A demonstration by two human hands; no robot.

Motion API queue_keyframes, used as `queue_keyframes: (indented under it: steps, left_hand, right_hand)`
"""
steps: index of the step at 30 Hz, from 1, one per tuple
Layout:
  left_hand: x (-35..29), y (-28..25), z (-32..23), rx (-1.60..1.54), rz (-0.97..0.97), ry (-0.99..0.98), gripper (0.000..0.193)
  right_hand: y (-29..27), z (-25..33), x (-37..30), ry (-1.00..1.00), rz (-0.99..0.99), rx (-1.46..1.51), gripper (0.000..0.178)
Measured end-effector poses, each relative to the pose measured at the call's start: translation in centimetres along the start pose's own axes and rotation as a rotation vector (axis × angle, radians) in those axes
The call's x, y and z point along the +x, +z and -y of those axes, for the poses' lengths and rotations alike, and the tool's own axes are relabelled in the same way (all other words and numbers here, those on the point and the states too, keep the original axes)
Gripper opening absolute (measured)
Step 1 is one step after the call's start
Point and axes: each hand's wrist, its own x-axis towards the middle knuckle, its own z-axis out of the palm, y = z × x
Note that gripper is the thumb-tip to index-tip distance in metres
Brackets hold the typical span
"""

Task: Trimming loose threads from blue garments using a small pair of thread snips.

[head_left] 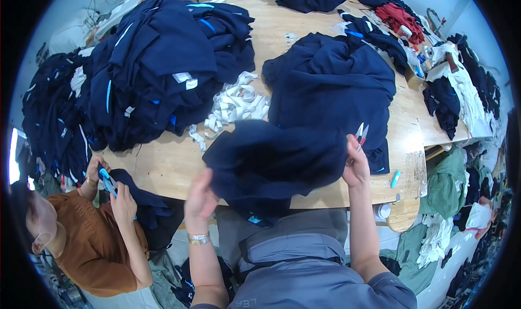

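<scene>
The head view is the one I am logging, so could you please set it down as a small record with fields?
left hand: at the left edge of the navy cloth; grip unclear
right hand: holding red-handled snips, blades pointing away, at the cloth's right edge
cloth: blurred, spread between both hands at the near edge of the wooden table
table, left: large navy garment pile
table, middle: loose white strips
table, right: second navy pile
nearby: co-worker in brown, at the left, holding a blue item

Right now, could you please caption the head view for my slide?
Navy garment between left hand and right hand, the latter holding red-handled snips, at a wooden table.
</scene>
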Motion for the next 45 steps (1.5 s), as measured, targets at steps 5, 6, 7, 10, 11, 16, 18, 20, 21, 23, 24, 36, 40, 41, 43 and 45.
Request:
queue_keyframes:
  steps: [5, 6, 7, 10, 11, 16, 18, 20, 21, 23, 24, 36, 40, 41, 43, 45]
  left_hand:
    - [-0.4, 0.9, -2.3, -0.714, 0.383, 0.166, 0.044]
    - [0.4, 0.8, -2.2, -0.658, 0.405, 0.060, 0.049]
    - [0.3, 1.8, -2.0, -0.636, 0.388, 0.018, 0.050]
    - [3.6, -2.3, 2.2, 0.232, -0.245, 0.247, 0.037]
    - [2.7, -0.4, 2.4, 0.701, -0.427, 0.263, 0.033]
    - [0.7, 8.7, 1.4, 1.009, -0.122, 0.753, 0.049]
    - [0.7, 12.1, 1.3, 1.140, 0.174, 0.927, 0.058]
    - [1.3, 14.9, 1.9, 1.124, 0.351, 0.932, 0.056]
    - [1.6, 15.7, 2.3, 1.132, 0.389, 0.961, 0.051]
    - [1.8, 15.9, 2.2, 1.039, 0.490, 0.752, 0.044]
    - [1.8, 15.8, 2.1, 0.939, 0.572, 0.540, 0.037]
    - [2.9, 7.2, 4.5, 1.134, 0.120, 0.457, 0.035]
    - [2.0, 6.4, 3.6, 1.230, 0.133, 0.423, 0.046]
    - [1.7, 6.8, 2.9, 1.283, 0.157, 0.401, 0.049]
    - [1.2, 7.7, 1.7, 1.298, 0.229, 0.405, 0.057]
    - [0.8, 9.2, 0.7, 1.355, 0.299, 0.537, 0.061]
  right_hand:
    - [0.3, 0.2, 0.7, 0.045, 0.036, 0.455, 0.003]
    - [1.2, 0.1, 0.9, 0.027, 0.023, 0.548, 0.003]
    - [1.3, 0.0, 0.9, 0.017, 0.023, 0.549, 0.003]
    - [1.1, -0.7, 1.4, 0.060, 0.000, 0.469, 0.009]
    - [0.3, -1.3, 1.5, 0.092, -0.087, 0.457, 0.009]
    - [0.2, -3.7, 1.1, 0.121, -0.060, 0.421, 0.008]
    - [2.4, -3.8, 0.8, 0.144, 0.000, 0.396, 0.009]
    - [2.8, -3.7, 0.7, 0.168, 0.078, 0.355, 0.009]
    - [3.0, -3.6, 0.6, 0.192, 0.149, 0.313, 0.010]
    - [3.6, -2.9, 0.4, 0.193, 0.126, 0.294, 0.013]
    - [3.1, -2.7, 0.6, 0.180, 0.082, 0.112, 0.014]
    - [-0.7, -6.0, -0.2, -0.114, -0.089, -0.934, 0.035]
    - [-0.7, -6.0, -1.4, 0.030, 0.107, -1.049, 0.035]
    - [-1.2, -6.1, -1.5, 0.032, 0.103, -1.050, 0.035]
    - [-1.9, -6.2, -1.8, 0.032, 0.157, -0.888, 0.033]
    - [-1.8, -6.1, -2.1, 0.056, 0.157, -0.883, 0.034]
